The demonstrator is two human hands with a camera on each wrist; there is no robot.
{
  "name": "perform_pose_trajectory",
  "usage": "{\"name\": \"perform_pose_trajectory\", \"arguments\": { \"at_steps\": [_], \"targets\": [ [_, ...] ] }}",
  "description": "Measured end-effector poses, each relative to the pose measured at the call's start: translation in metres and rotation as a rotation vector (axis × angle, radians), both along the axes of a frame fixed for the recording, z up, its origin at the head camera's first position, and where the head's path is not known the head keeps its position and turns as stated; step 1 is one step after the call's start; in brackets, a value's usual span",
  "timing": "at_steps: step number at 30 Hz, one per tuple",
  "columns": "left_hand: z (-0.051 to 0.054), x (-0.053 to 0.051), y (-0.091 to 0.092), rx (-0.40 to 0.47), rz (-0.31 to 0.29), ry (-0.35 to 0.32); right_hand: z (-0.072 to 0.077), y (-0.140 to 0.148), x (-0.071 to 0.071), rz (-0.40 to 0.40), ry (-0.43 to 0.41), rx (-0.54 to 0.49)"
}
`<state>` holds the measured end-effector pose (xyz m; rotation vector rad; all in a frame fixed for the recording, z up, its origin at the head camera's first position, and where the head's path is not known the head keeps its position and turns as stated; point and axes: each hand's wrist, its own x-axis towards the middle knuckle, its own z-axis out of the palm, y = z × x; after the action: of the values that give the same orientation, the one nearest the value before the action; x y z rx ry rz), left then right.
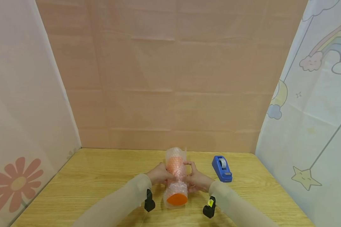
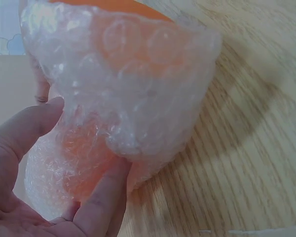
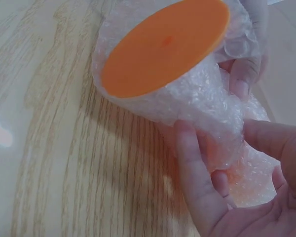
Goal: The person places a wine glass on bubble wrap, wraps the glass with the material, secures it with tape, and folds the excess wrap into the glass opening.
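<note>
While the fingers of the left hand (image 1: 159, 174) and the right hand (image 1: 198, 180) grasp it from opposite sides, an orange object (image 3: 163, 52) is sheathed in bubble wrap (image 2: 143, 98) about midway between the left and right edges of the tabletop (image 1: 108, 176), its flat, rounded end facing the near edge; whether it rests fully on the surface cannot be told. The bundle is probably light: the wrap should prove soft, compressible and somewhat slippery, the smooth core stiff and possibly fragile. The narrowed waist appears to offer the surest hold, under gentle pressure, lest the layers slide. Note the translucent, blistered film, the streaked wood grain, and the blue, wedge-shaped tape dispenser (image 1: 222, 170) toward the right edge.
</note>
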<state>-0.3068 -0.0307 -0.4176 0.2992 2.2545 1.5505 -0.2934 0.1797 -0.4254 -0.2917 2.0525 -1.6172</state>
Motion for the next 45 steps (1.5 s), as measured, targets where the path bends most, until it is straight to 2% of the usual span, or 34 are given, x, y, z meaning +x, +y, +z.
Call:
{"name": "perform_pose_trajectory", "arguments": {
  "at_steps": [8,16,27,36,45],
  "targets": [
    [0.0008,0.0017,0.0009,0.022,-0.013,0.012,0.0013,-0.0008,0.0005,-0.017,-0.012,-0.024],
    [0.0029,0.0015,0.0026,-0.026,0.011,0.013,0.0019,0.0013,-0.0011,-0.011,-0.020,-0.047],
    [0.0026,0.0009,0.0013,-0.025,-0.024,0.027,0.0032,0.0019,0.0008,-0.005,-0.053,-0.081],
    [0.0052,0.0011,0.0041,-0.036,0.051,0.000,0.0068,-0.0020,0.0029,-0.027,-0.054,-0.059],
    [0.0030,-0.0003,0.0038,-0.018,0.029,0.028,0.0088,-0.0026,0.0042,-0.032,-0.043,-0.034]
  ]
}}
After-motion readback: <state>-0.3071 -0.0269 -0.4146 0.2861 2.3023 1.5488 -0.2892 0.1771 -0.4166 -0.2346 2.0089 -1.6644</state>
